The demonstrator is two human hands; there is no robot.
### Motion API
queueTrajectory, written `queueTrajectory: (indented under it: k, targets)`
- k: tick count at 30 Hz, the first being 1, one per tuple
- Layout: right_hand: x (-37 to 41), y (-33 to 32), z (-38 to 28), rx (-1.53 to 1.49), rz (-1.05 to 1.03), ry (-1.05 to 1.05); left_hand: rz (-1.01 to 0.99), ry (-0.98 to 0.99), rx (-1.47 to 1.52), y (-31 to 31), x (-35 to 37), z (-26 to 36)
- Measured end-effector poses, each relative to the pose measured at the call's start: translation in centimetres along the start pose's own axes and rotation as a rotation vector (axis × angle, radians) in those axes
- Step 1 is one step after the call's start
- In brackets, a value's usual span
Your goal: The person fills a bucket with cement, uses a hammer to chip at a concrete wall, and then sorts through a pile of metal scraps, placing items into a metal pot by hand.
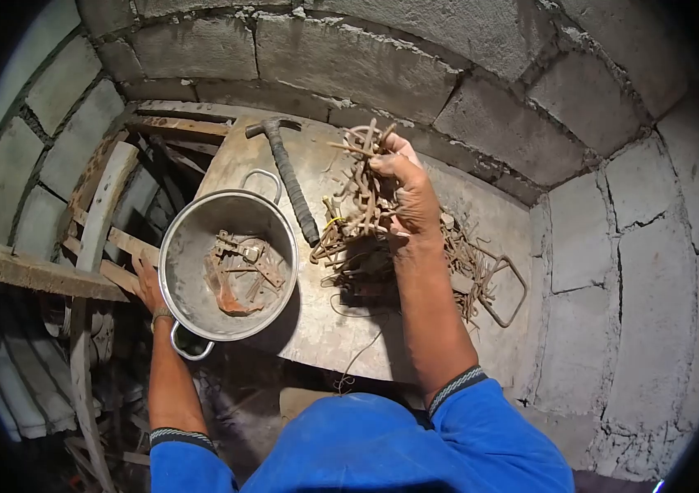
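My right hand point(415, 193) is raised over the board and closed around a tangled clump of rusty bent nails and wire point(366, 185). My left hand point(150, 287) holds the outer left side of a two-handled metal pot point(177, 308); the pot partly hides its fingers. Inside the pot lie rusty metal scraps point(242, 267), some flat and some rod-like. Behind the pot, a claw hammer point(288, 168) with a dark wrapped handle lies on the board. More rusty nails and wire point(468, 267) are heaped beyond my right forearm.
The pale, worn board point(308, 316) carries the pot, hammer and metal heap. A bent metal loop point(520, 287) sticks out at the heap's right. Wooden pieces point(107, 201) stand and cross at the left. Grey block walls point(349, 57) enclose the back and sides.
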State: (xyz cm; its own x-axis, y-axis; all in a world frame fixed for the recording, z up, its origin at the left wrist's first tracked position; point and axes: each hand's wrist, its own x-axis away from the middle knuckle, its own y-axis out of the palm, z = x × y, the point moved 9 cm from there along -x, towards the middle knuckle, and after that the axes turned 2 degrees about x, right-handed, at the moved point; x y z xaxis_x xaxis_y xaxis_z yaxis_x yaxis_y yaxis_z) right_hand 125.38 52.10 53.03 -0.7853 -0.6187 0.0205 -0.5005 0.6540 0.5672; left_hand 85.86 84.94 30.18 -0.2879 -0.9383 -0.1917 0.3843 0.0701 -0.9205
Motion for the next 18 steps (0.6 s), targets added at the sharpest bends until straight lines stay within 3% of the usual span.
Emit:
queueTrajectory:
  k: [3, 6, 7, 8, 10, 11, 12, 13, 15, 18]
  targets:
    - [0.1, 2.2, -0.2, -0.004, -0.029, -0.001, -0.027, -0.007, -0.014, -1.2, 0.3, 1.3]
    - [1.2, 6.5, 1.7, 0.125, -0.158, -0.094, 0.058, 0.105, -0.007, 3.0, -1.0, -3.5]
    - [2.5, 8.3, 2.7, 0.276, -0.193, -0.057, 0.056, 0.156, 0.161, 4.2, -1.4, -4.6]
    - [3.0, 9.6, 4.7, 0.466, -0.218, -0.203, 0.069, 0.168, -0.002, 3.3, -1.2, -3.6]
    - [4.6, 12.6, 8.6, 0.645, -0.244, -0.336, -0.184, -0.082, 0.87, 5.5, -2.0, -5.1]
    - [5.5, 13.5, 10.1, 0.83, -0.258, -0.341, -0.091, -0.361, 0.983, 0.4, 0.3, -0.7]
    - [6.4, 14.2, 11.3, 1.016, -0.274, -0.346, -0.095, -0.355, 0.981, 0.4, 0.1, -0.4]
    - [7.1, 13.7, 12.3, 1.014, -0.27, -0.351, -0.078, -0.29, 0.884, 0.0, -0.5, 0.1]
    - [8.4, 13.2, 16.8, 1.412, -0.496, -0.332, -0.048, -0.172, 0.688, -0.4, -1.1, 0.6]
    - [8.4, 12.1, 15.7, 1.314, -0.639, -0.327, -0.005, -0.032, 0.386, -0.3, -0.1, 0.0]
